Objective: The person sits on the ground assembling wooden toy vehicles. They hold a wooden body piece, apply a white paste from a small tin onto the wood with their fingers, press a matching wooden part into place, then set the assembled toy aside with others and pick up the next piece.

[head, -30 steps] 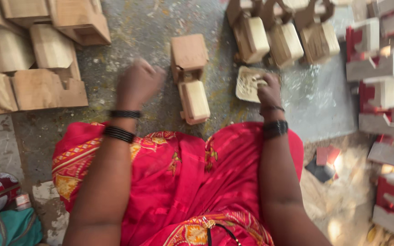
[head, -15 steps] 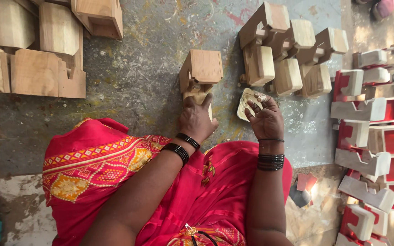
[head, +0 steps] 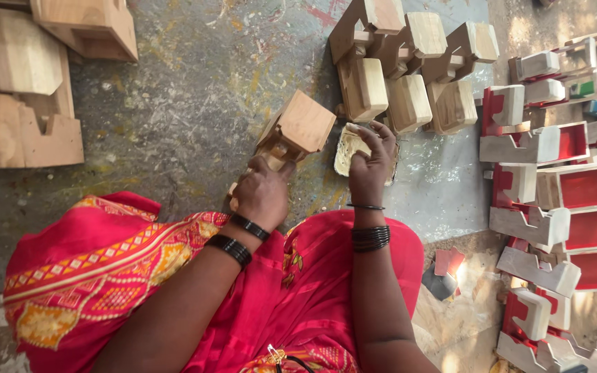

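Note:
My left hand (head: 264,195) grips a bare wooden toy truck (head: 297,130) and tilts it up off the stained floor, its boxy end raised toward the upper right. My right hand (head: 373,160) rests its fingers in a small shallow dish (head: 348,146) of pale paste just right of the truck. Both wrists wear dark bangles. A red patterned garment (head: 174,276) covers my lap below the hands.
Three more unpainted wooden trucks (head: 409,62) lie above the dish. Large plain wooden blocks (head: 22,90) fill the upper left. Red-and-grey painted truck parts (head: 561,186) are stacked down the right side. The concrete floor (head: 195,83) is paint-stained.
My left hand reached in from the left, took hold of the wooden truck and tipped it up at an angle. My right hand stayed at the paste dish. The view shifted.

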Demonstrator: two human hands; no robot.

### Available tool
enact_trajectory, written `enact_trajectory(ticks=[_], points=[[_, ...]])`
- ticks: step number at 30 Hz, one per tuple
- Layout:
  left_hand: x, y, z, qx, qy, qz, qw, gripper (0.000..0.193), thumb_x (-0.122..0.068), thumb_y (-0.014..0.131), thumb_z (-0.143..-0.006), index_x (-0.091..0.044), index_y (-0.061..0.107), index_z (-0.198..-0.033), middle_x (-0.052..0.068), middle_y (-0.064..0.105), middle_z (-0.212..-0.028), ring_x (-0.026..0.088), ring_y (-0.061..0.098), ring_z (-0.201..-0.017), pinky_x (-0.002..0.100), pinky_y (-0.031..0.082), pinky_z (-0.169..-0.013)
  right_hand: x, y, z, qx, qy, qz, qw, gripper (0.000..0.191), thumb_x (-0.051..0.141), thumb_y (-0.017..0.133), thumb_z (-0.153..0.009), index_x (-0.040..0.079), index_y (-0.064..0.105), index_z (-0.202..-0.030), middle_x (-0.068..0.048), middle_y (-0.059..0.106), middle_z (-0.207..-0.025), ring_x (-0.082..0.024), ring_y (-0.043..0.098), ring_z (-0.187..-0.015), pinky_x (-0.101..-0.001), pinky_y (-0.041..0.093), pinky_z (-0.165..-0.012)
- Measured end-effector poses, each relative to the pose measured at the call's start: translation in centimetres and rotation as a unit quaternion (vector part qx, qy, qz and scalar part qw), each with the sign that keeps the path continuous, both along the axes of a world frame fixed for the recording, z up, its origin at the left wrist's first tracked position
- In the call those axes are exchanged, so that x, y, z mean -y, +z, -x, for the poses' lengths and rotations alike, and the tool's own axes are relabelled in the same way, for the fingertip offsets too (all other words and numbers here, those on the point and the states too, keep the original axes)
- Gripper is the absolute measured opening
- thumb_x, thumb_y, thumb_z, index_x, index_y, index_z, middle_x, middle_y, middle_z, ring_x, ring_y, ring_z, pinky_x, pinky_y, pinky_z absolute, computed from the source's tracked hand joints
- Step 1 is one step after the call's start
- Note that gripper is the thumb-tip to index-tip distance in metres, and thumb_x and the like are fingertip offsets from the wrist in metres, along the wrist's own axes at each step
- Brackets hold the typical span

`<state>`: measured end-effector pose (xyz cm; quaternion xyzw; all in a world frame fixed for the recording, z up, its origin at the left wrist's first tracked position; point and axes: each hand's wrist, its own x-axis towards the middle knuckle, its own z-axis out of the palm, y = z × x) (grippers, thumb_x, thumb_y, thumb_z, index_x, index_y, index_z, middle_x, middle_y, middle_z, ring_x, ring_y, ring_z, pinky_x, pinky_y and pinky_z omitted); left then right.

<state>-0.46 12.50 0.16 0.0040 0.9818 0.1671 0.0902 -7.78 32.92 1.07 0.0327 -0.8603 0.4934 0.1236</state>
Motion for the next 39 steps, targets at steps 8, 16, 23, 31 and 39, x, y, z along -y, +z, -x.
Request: enact_trajectory(ticks=[8, 16, 23, 31, 39], points=[[0.3, 2.1, 0.7, 0.04, -0.027, 0.041, 0.998, 0.055, -0.012, 0.065, -0.082, -0.028, 0.055, -0.134, 0.034, 0.052, -0.119, 0.043, 0.07, -0.076, 0.044, 0.061, -0.051, 2.5, 1.0, 1.1, -0.091, 0.014, -0.155, 0.984, 0.067, -0.014, 0.052, -0.072, 0.016, 0.075, -0.126, -0.009, 0.043, -0.154, -0.032, 0.039, -0.148, -0.0412, 0.042, -0.116], [0.6, 3.0, 1.1, 0.052, -0.021, 0.002, 0.998, 0.061, -0.01, 0.069, -0.077, -0.028, 0.054, -0.133, 0.035, 0.05, -0.122, 0.045, 0.069, -0.079, 0.045, 0.061, -0.054, 2.9, 0.6, 1.1, -0.066, -0.012, -0.216, 0.974, 0.064, -0.013, 0.051, -0.073, 0.023, 0.079, -0.119, -0.009, 0.043, -0.156, -0.032, 0.038, -0.146, -0.0421, 0.044, -0.109], [0.6, 3.0, 1.2, 0.065, -0.022, 0.009, 0.998, 0.062, -0.01, 0.069, -0.078, -0.029, 0.052, -0.135, 0.035, 0.049, -0.124, 0.044, 0.069, -0.081, 0.046, 0.061, -0.054, 2.5, -0.4, 1.6, -0.094, -0.008, -0.093, 0.991, 0.054, -0.013, 0.049, -0.073, 0.013, 0.075, -0.112, -0.006, 0.043, -0.151, -0.03, 0.042, -0.148, -0.0425, 0.041, -0.125], [0.5, 2.9, 1.1, 0.049, -0.025, 0.019, 0.998, 0.063, -0.011, 0.069, -0.077, -0.029, 0.051, -0.136, 0.035, 0.05, -0.122, 0.043, 0.069, -0.081, 0.046, 0.061, -0.053, 2.8, -1.2, 1.6, -0.062, 0.002, -0.11, 0.992, 0.057, -0.014, 0.046, -0.071, 0.013, 0.073, -0.113, -0.01, 0.043, -0.152, -0.031, 0.04, -0.147, -0.0377, 0.046, -0.115], [0.5, 2.7, 1.2, 0.059, -0.033, 0.026, 0.997, 0.065, -0.012, 0.07, -0.077, -0.029, 0.05, -0.137, 0.035, 0.049, -0.122, 0.044, 0.069, -0.079, 0.045, 0.061, -0.051, 2.6, -1.5, 1.5, -0.102, 0.007, -0.093, 0.99, 0.053, -0.016, 0.049, -0.072, 0.009, 0.076, -0.111, -0.011, 0.044, -0.151, -0.032, 0.043, -0.147, -0.0424, 0.043, -0.12]])
